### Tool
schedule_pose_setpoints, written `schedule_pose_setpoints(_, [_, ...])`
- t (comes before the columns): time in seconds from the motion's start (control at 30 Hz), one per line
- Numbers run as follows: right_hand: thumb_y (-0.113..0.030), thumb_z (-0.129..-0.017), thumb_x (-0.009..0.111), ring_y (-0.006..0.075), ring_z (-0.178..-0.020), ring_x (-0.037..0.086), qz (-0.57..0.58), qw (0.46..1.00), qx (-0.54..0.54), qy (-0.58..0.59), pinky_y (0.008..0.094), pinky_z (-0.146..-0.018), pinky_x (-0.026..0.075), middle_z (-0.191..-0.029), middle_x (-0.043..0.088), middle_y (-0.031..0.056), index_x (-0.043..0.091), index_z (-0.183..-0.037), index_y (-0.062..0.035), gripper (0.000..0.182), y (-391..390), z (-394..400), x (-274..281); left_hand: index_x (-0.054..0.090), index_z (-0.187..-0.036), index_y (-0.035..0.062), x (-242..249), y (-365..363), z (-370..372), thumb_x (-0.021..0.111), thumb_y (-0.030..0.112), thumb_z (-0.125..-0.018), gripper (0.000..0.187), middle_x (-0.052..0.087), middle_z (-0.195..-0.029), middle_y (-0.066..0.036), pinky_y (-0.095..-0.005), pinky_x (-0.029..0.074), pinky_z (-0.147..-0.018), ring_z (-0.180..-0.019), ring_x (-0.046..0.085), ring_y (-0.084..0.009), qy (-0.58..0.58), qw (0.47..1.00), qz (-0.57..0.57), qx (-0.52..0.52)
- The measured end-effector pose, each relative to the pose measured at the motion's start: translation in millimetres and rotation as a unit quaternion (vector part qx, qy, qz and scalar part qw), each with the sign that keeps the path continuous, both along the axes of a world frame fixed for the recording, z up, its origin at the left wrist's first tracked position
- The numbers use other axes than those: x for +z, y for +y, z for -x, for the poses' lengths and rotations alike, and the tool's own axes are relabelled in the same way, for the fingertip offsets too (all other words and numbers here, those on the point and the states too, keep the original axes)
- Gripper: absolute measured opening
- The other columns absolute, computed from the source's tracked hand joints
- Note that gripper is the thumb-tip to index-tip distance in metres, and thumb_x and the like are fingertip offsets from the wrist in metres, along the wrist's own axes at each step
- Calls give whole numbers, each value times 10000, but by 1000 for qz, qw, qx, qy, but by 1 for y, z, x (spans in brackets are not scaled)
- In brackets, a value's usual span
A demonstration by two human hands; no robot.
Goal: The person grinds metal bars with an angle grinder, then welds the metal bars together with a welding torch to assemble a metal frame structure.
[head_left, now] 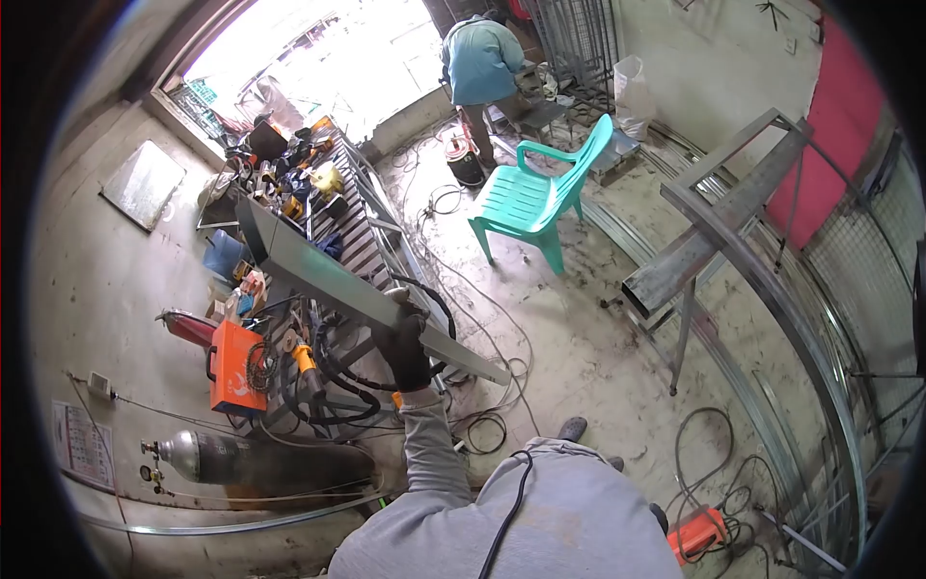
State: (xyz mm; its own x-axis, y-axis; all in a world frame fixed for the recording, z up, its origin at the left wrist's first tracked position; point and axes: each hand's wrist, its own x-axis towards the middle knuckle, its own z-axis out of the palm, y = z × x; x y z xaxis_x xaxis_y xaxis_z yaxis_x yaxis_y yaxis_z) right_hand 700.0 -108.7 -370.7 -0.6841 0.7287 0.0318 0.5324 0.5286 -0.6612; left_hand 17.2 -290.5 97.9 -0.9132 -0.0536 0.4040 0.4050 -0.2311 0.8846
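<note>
In a dark glove, my left hand [403, 349] is closed around a long grey metal box tube [338, 289]. The tube slants across the view, its wide end at the upper left over a cluttered metal rack and its narrow-looking end at the lower right above the floor. My fingers are partly hidden by the tube and the glove. Below and left of the hand are a yellow-and-black power tool [304, 359] and black hoses. My right hand is out of the picture.
An orange welding machine [236, 367] and a gas cylinder [260, 461] stand at left. Cables trail over the floor. A green plastic chair [526, 201] is ahead, with a bent-over person [482, 63] beyond. Steel tubes on a stand [719, 232] are at right, near an orange tool [696, 534].
</note>
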Motion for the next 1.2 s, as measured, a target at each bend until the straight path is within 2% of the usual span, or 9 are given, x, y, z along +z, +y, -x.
schedule_pose_setpoints(0.33, [-201, -900, 744, 388, -765, 643, 23, 994, 10, -104, 499, -655, 492, -795, 627, 170, 574, -869, -53, 228, -14, -2, -14, 673, -1215, -61, -17, 9, 11, 654, 31, -840, 387, 652, -932, -53, -367, 612, -840, -814, 647, -155, 19, 999, -10, -45])
schedule_pose_setpoints(0.4, [-249, -993, 638, 364, -658, 616, 332, 927, -131, -110, 495, -601, 475, -694, 583, 144, 575, -817, -87, 247, -26, 5, -5, 669, -1230, -72, -23, 10, 14, 667, 33, -843, 401, 710, -998, -102, -378, 626, -838, -835, 687, -194, 33, 999, 0, 25])
schedule_pose_setpoints(0.5, [-359, -890, 702, 411, -712, 681, -82, 991, 18, -100, 534, -652, 549, -790, 698, 160, 681, -856, -114, 248, -35, 3, 3, 741, -1069, -67, -49, -1, 36, 699, 83, -901, 229, 736, -1015, -138, -426, 620, -857, -912, 717, -237, 141, 987, 49, 57])
schedule_pose_setpoints(0.57, [-422, -1051, 568, 408, -1098, 707, 132, 948, -108, -270, 573, -922, 555, -1180, 756, 195, 710, -1223, -62, 424, -42, -16, -28, 772, -1029, -25, -141, -90, 115, 540, 289, -1066, 392, 781, -987, -172, -466, 603, -794, -857, 744, -286, 309, 881, 345, 98])
schedule_pose_setpoints(0.6, [-352, -966, 669, 405, -677, 653, 492, 856, -156, -43, 598, -606, 476, -664, 631, 101, 686, -965, -102, 250, -40, -20, -40, 705, -1149, -52, -120, -88, 121, 621, 198, -981, 313, 753, -995, -154, -446, 595, -833, -881, 722, -264, 153, 948, 280, 7])
schedule_pose_setpoints(0.67, [-233, -771, 773, 415, -814, 715, -33, 980, -31, -192, 544, -684, 565, -887, 721, 169, 724, -1025, -122, 281, -47, 15, 47, 639, -1269, -80, -128, -23, 127, 702, 107, -895, 422, 725, -1003, -136, -427, 586, -871, -905, 701, -241, -33, 960, 240, -140])
schedule_pose_setpoints(0.83, [-148, -871, 725, 359, -1035, 712, -44, 967, -156, -197, 487, -834, 597, -1090, 735, 165, 747, -1255, -147, 384, -67, 29, 90, 634, -1277, -77, -153, 108, 107, 697, 97, -887, 432, 724, -1001, -135, -428, 583, -867, -902, 699, -240, -57, 906, 252, -336])
schedule_pose_setpoints(1.07, [-224, -972, 681, 345, -1082, 711, 467, 617, -623, 110, 458, -858, 592, -1158, 734, 187, 771, -1203, -123, 267, -128, 69, 191, 629, -1289, -73, -153, 171, 1, 690, 83, -875, 447, 723, -999, -133, -430, 579, -862, -898, 695, -238, -81, 820, 256, -505])
schedule_pose_setpoints(1.2, [-256, -966, 653, 347, -868, 732, 83, 887, -430, -147, 458, -703, 560, -966, 735, 149, 783, -1163, -149, 259, -223, 44, 137, 626, -1296, -71, -142, 226, -32, 686, 75, -868, 456, 722, -997, -132, -431, 577, -858, -896, 693, -237, -79, 767, 257, -583])
